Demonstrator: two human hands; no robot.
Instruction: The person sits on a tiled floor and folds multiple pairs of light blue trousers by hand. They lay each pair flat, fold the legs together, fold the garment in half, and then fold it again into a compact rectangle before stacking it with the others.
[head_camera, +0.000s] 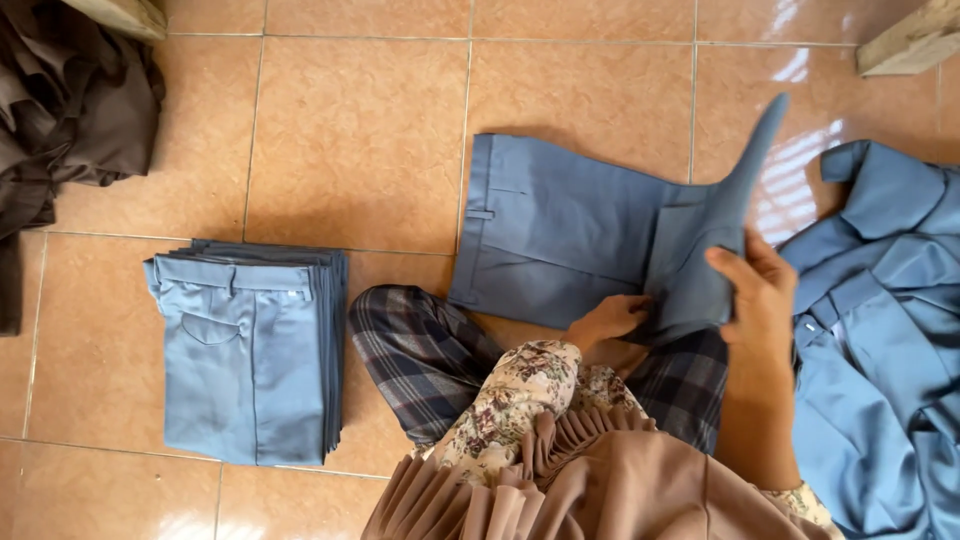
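Head view: blue trousers (560, 235) lie flat on the tiled floor (350, 130) at centre; right hand (755, 290), at 3 o'clock, fingers closed gripping a lifted trouser leg. Left hand (608, 318), at 5 o'clock, presses the fabric, fingers curled; folded trouser stack (250, 350) at 8 o'clock, well apart

My left hand (612, 318) lies low and flat, fingers pressed down, sleeve to the wrist. My right hand (757, 290) is raised beside it, fingers and thumb pinched shut, forearm bare.
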